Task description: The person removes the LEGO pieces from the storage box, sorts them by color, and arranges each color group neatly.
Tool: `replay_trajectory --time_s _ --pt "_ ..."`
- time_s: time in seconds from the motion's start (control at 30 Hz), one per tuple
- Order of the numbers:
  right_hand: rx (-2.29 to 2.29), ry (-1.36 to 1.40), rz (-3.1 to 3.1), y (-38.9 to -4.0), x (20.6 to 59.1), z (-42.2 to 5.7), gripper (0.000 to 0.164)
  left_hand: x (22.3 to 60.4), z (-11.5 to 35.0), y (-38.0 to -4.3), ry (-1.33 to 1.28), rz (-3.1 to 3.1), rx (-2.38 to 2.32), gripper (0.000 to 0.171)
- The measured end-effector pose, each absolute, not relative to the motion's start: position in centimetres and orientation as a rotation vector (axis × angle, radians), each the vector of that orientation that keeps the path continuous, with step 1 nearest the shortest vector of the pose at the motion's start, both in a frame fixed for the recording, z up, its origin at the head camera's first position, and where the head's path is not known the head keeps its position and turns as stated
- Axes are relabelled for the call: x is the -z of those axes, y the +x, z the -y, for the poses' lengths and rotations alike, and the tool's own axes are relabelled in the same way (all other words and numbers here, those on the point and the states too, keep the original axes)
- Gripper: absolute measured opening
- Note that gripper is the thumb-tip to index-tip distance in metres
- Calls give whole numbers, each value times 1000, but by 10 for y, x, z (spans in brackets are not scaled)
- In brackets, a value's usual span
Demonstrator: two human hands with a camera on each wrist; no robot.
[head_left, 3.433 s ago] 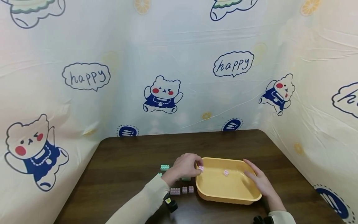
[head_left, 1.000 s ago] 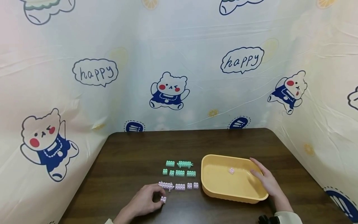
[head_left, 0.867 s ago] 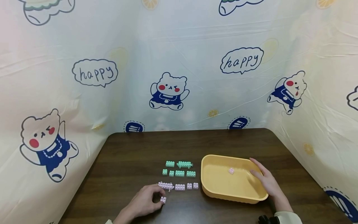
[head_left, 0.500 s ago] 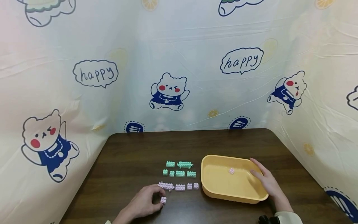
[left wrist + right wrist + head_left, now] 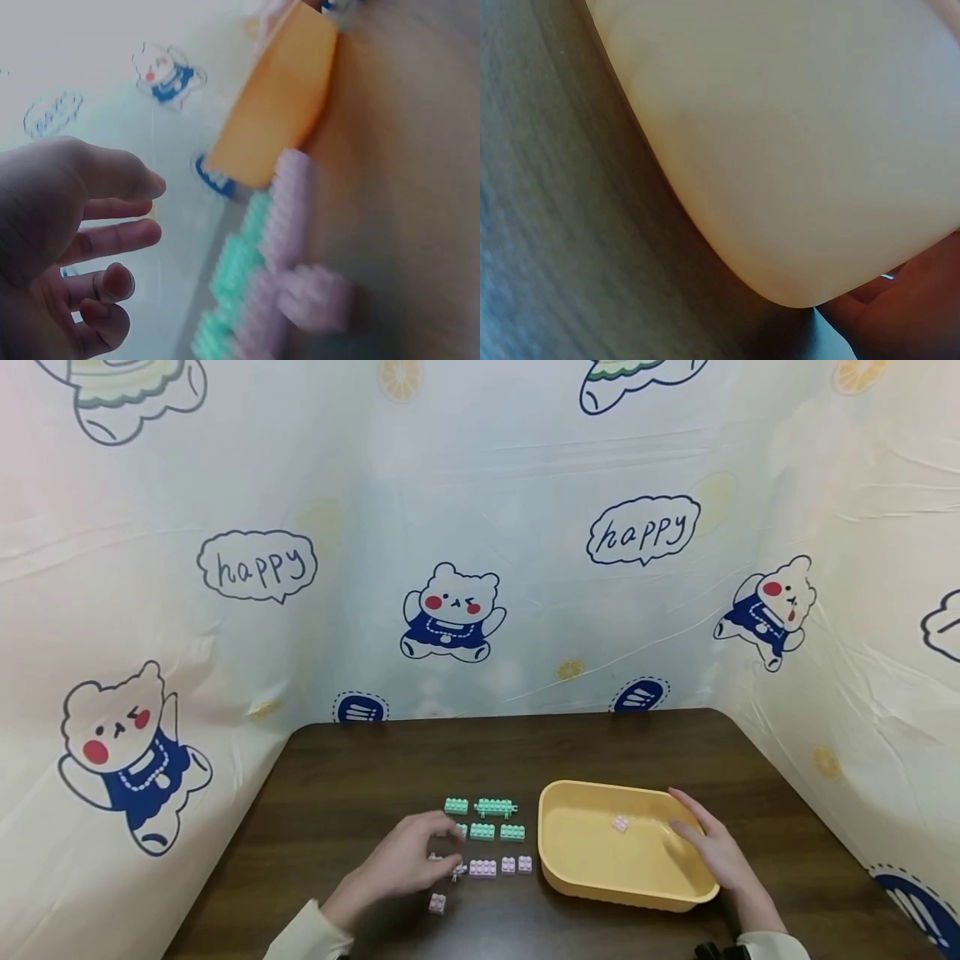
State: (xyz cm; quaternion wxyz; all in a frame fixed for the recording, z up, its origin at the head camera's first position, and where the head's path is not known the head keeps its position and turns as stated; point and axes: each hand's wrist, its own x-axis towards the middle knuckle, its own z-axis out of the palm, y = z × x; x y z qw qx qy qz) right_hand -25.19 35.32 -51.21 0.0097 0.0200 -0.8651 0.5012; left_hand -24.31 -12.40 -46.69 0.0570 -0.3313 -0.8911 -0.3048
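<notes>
In the head view my left hand (image 5: 405, 857) is raised over the left end of the brick rows, fingers apart and holding nothing. The left wrist view shows the same bare hand (image 5: 67, 240) beside blurred bricks. Below it a small pink brick (image 5: 437, 903) lies alone on the table. A longer pink piece with side pegs (image 5: 459, 869) is partly hidden by that hand. My right hand (image 5: 716, 852) grips the right end of a yellow plastic tray (image 5: 615, 897), thumb inside the rim and fingers outside. One small pink brick (image 5: 620, 823) lies in the tray.
Right of the pegged piece lie a pink brick (image 5: 483, 868) and two small pink ones (image 5: 517, 864). Several green bricks (image 5: 482, 832) form two rows behind, including a pegged green piece (image 5: 496, 808). The brown table (image 5: 360, 760) meets a printed curtain (image 5: 525, 527) at its back.
My left hand has carried a small pink brick from the tray to the table at front left, let it go, and risen forward off it. The right hand keeps its grip on the tray.
</notes>
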Motion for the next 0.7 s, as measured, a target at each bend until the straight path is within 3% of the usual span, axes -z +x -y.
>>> replay_trajectory --time_s 0.23,0.7 --pt "-1581 75 2679 -252 512 -354 58 444 69 -276 -1160 2672 834 17" --pt "-1581 34 2698 -253 513 -355 58 453 -17 -311 -1287 2712 853 19"
